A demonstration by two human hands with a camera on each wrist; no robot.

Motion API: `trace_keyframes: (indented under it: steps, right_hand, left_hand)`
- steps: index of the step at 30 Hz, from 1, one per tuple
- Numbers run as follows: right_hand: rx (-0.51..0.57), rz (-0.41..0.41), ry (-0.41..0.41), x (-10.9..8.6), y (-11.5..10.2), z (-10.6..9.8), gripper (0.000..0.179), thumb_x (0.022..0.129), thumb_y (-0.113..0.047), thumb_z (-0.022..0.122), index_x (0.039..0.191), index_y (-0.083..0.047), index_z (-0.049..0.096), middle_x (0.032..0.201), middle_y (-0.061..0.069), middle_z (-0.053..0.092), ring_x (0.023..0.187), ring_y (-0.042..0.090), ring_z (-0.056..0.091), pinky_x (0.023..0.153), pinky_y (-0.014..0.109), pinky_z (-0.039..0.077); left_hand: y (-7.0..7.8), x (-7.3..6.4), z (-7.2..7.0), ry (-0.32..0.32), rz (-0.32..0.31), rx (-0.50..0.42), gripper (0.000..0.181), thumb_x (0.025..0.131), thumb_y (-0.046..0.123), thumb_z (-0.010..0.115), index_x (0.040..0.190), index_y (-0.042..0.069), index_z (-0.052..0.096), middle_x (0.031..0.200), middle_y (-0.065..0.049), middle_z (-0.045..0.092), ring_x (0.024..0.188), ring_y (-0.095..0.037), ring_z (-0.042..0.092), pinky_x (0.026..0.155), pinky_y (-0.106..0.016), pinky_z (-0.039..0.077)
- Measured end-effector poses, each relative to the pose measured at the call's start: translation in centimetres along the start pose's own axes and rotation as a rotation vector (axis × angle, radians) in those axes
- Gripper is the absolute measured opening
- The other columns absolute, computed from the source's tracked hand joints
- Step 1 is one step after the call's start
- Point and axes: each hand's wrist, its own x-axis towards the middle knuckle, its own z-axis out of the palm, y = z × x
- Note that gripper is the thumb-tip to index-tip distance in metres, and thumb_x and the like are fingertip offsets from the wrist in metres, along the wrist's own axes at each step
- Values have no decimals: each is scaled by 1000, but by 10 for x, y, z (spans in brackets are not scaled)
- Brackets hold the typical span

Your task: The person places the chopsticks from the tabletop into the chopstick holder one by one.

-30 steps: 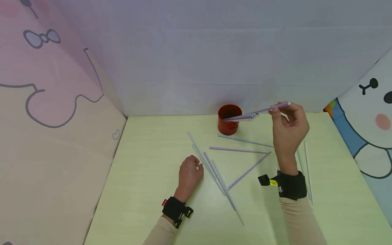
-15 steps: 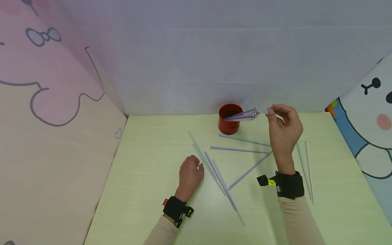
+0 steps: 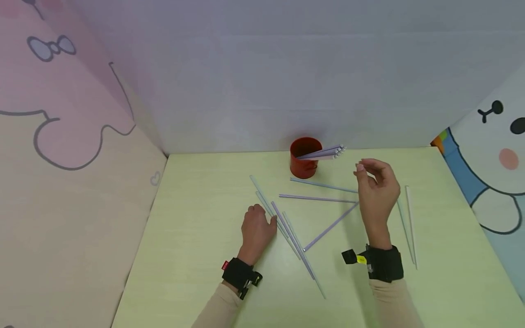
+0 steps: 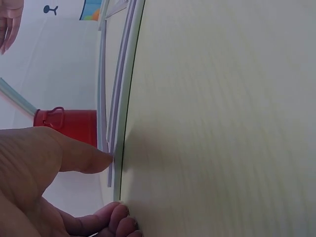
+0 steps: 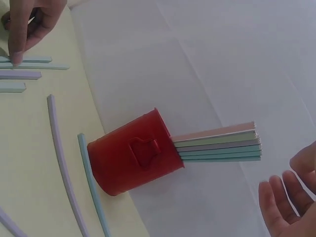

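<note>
A red cup stands at the table's back edge, with a bundle of thin pastel sticks leaning out over its rim. My right hand is in the air to the right of the cup, fingers loosely bent and holding nothing. On the table, my left hand is beside a group of pale green and lilac sticks. Its thumb appears to touch one of them; the other fingers are curled near the end of a pale green stick, and none is lifted.
A blue stick and a lilac stick lie in front of the cup, with a slanted lilac stick nearer. A white stick lies beside a green one at right. A pale cloth wall stands behind the table.
The right hand has let go of a lilac stick, now with the bundle in the cup, and drawn back toward the person. The left hand has moved slightly right, its thumb reaching the sticks.
</note>
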Motion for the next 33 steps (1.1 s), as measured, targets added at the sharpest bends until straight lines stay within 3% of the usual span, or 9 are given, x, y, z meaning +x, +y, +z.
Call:
trace_keyframes:
  steps: [7,16,22,29,33]
  right_hand:
    - [-8,32,-23,-13,7,-5,18,84,19,63,101,24,61,93,37,59,78,10,66,68,16,56]
    - [3,82,-27,-25,11,-9,19,83,20,63,100,25,60,93,39,58,79,20,67,67,15,56]
    - [-32,87,-44,-27,13,-11,18,85,17,63,102,23,61,95,37,59,80,17,67,68,15,56]
    - [-42,105,-49,-33,18,-14,19,83,17,65,102,21,62,95,33,62,82,19,68,70,14,56]
    - [-65,113,-45,-37,20,-16,19,83,17,66,101,20,63,94,33,62,80,15,68,69,12,55]
  left_hand:
    - [2,2,0,-33,-40,52,40,80,28,73,91,-7,56,80,-16,51,70,-29,55,51,-41,50]
    - [2,2,-1,-49,-31,32,38,81,28,72,89,-5,55,78,-14,49,67,-27,51,50,-38,46]
    - [1,4,1,-34,-32,18,35,79,24,70,88,-6,55,77,-14,48,66,-26,50,48,-38,45]
    - [-3,3,-2,-56,-71,7,32,77,18,67,91,-8,54,80,-15,48,69,-28,50,48,-39,47]
    - [-7,3,-8,-85,-117,6,22,77,12,62,86,-6,54,78,-15,49,70,-29,52,47,-40,48]
